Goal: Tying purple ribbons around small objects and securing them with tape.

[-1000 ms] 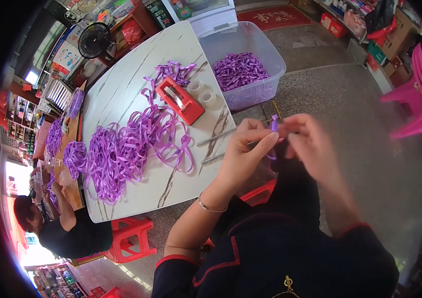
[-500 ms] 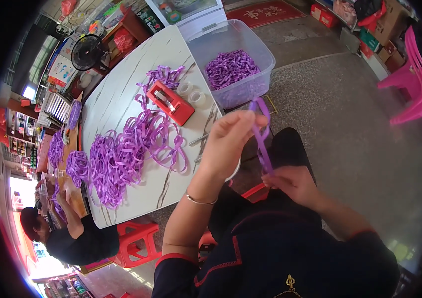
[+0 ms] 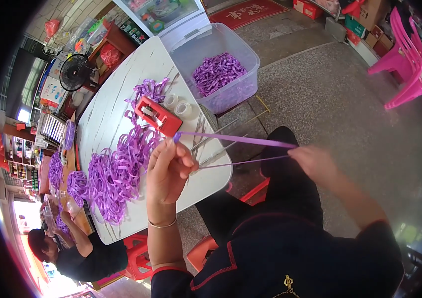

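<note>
The ribbon (image 3: 233, 140), bunched between both hands a second ago, is now being drawn taut: left fingers (image 3: 178, 149) pinching one end, right fingers (image 3: 300, 151) the other, above the surface (image 3: 106, 114).

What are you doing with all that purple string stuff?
A person is stretching a long thin purple ribbon tight between two bare hands. The left hand pinches one end over the white table and the right hand holds the other end out to the side. A heap of cut purple ribbons lies on the table beside a red tape dispenser, and a clear plastic bin holds more purple pieces.
</note>
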